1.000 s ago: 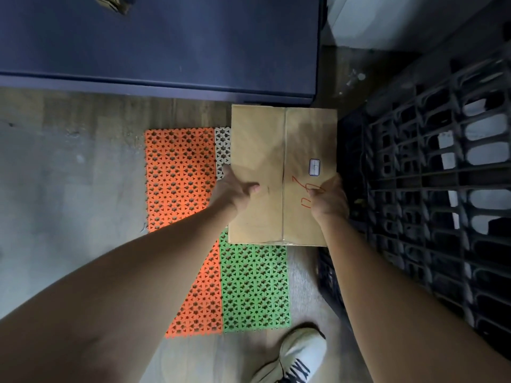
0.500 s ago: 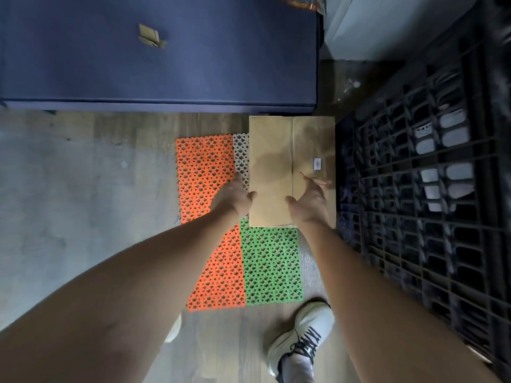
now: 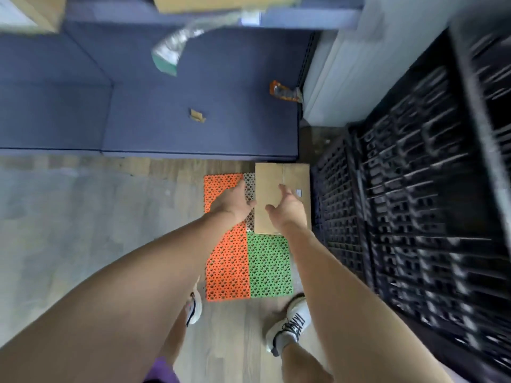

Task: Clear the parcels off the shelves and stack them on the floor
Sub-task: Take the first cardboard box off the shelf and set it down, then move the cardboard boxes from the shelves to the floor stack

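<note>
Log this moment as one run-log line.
parcel: flat on floor mats | left hand: open, beside parcel | right hand: open, above parcel | phase: released

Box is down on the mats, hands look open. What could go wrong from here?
1. The cardboard box lies hard against the black crates; later parcels stacked on it may lean or snag there.
2. The mats under it are separate tiles; they could shift underfoot near the right shoe.

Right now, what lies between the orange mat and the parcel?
A narrow pale perforated tile, partly under the left hand, shown in the head view.
</note>
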Demonstrator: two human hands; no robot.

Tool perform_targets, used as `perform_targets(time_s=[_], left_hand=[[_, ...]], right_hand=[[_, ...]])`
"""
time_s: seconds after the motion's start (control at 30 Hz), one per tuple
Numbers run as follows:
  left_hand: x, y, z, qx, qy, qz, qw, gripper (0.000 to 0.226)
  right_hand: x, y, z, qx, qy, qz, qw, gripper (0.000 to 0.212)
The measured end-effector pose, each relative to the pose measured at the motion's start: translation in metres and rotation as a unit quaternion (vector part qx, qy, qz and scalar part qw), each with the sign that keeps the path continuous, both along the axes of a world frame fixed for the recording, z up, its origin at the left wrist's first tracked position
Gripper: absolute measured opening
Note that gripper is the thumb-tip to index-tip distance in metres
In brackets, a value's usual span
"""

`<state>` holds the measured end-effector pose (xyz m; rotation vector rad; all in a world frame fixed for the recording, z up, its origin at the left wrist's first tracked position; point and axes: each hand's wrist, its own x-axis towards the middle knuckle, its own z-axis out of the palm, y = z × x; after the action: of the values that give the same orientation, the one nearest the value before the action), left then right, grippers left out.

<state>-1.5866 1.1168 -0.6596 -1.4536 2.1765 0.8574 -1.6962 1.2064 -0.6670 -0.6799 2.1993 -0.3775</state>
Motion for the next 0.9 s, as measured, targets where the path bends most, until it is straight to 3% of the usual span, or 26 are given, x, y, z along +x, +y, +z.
perform_targets(time_s=[0.17, 0.5, 0.9], left_hand=[[0.007, 0.019, 0.116, -0.052, -0.016, -0.026, 0.998, 0.052], [0.037, 0.04, 0.296, -0.099, 0.065, 0.02, 0.993, 0.046], [0.203, -0.014, 0.413, -0.158, 0.127, 0.017, 0.979, 0.054]], right_hand=[[0.017, 0.016, 0.114, -0.033, -0.013, 0.035, 0.999, 0.07], [0.034, 0.014, 0.286, -0.09, 0.05, 0.153, 0.983, 0.069], [0.172, -0.038, 0.399, -0.146, 0.122, 0.209, 0.959, 0.069]])
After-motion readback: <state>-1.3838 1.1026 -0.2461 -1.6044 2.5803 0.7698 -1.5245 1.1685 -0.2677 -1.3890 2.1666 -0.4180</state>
